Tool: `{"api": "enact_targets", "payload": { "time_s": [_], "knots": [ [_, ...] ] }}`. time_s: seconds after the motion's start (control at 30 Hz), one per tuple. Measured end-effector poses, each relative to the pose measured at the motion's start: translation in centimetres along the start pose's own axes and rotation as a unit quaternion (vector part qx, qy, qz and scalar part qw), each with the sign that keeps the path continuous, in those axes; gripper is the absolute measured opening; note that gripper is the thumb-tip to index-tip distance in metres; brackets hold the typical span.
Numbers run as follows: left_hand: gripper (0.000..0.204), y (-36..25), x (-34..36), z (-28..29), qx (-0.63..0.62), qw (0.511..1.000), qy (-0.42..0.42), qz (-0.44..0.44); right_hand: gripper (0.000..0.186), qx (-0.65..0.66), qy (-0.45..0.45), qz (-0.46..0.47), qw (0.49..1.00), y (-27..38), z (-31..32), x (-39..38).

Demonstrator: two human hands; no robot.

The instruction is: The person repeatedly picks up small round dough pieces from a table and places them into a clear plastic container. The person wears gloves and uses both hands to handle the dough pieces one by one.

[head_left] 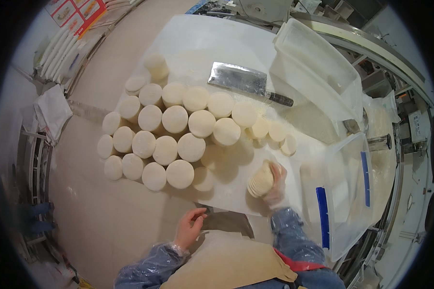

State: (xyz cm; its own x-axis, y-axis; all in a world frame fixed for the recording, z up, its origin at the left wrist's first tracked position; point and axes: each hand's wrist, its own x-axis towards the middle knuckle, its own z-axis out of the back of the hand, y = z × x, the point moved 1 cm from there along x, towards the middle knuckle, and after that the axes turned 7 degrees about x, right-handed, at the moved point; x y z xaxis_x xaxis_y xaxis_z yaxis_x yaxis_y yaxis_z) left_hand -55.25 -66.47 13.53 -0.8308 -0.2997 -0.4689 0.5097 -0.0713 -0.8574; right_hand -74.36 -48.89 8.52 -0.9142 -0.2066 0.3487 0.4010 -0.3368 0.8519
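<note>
My right hand (pixel 276 187), in a clear plastic glove, grips a short stack of round dough wrappers (pixel 261 180) tilted on its side over the right part of the white work table (pixel 236 180). My left hand (pixel 188 230) hangs by the table's near edge, holding nothing, its fingers loosely bent and apart. Ahead of it and to its left stand several tall stacks of pale round dough wrappers (pixel 180 174), packed close in rows. A few loose wrappers (pixel 276 131) lie overlapping at the right end of these rows.
A wide-bladed cleaver (pixel 238 78) with a dark handle lies behind the stacks. One translucent plastic bin (pixel 318 60) stands at the far right; a clear one with blue handles (pixel 335 192) is at the near right. White sacks (pixel 58 53) are piled at the far left.
</note>
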Motion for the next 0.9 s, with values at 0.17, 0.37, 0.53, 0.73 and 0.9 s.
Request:
{"api": "enact_targets", "payload": {
  "time_s": [0.17,0.37,0.53,0.73,0.9],
  "knots": [
    [0.021,-0.4,0.2,-1.6,0.018,0.988,0.107,-0.106,0.058,0.006,0.074,0.080,0.994,0.5,-2.7,2.8],
    [0.020,-0.1,0.8,-0.7,-0.008,0.999,0.040,-0.024,0.059,-0.097,0.007,0.055,0.994,0.3,0.2,0.9],
    [0.019,-0.9,1.0,-2.2,0.055,0.992,0.083,-0.079,0.073,-0.017,0.065,0.043,0.997,0.8,-2.1,3.0],
    [0.020,-2.0,3.0,-3.3,0.003,0.993,0.085,-0.082,0.079,-0.085,-0.021,0.084,0.993,1.3,0.1,0.1],
    [0.044,-4.6,7.0,-7.9,-0.206,0.978,0.042,0.012,0.089,0.230,0.022,-0.310,0.922,2.2,3.6,-6.4]
  ]
}}
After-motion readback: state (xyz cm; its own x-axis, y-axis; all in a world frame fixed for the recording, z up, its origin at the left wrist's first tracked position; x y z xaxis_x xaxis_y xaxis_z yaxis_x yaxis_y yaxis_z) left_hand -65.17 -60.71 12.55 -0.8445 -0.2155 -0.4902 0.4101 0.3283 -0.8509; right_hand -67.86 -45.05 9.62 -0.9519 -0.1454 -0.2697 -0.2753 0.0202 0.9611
